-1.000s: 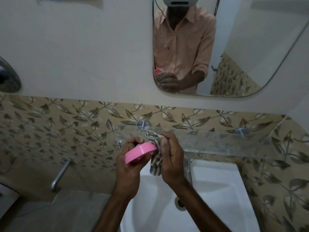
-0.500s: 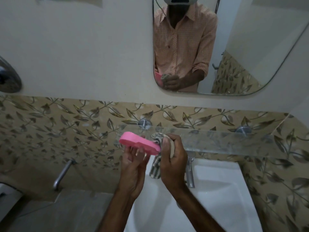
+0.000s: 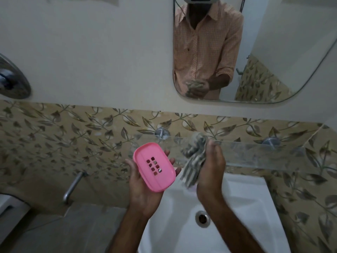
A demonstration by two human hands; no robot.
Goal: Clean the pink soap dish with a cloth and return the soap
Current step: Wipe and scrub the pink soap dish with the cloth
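Grip status: left hand (image 3: 144, 187) is holding the dish (image 3: 155, 167), the thumb pressing on one long edge and the fingers lying behind it, with fingertips showing past the other edge. Right hand (image 3: 209, 172) is gripping the bunched cloth (image 3: 193, 161), its fingers closing round it. Both are hanging above the left part of the sink (image 3: 237, 207), the dish furthest left and the cloth just right of it. Whether the two are touching is not showing clearly.

Step in hand, as judged: wiping the slotted face. To do it well, the left hand should be bracing the dish from behind while the right is pressing a fold of cloth into the hollow, working round the rim and across the drain slots, where residue is likely collecting. Working over the sink is advisable, so that drips are falling into it.

Orientation: the dish is turning its slotted hollow toward the camera. Its long axis is running diagonally, the far end pointing away from the sink toward the wall (image 3: 73, 143) and the near end pointing down toward the sink.

No soap is showing in view.
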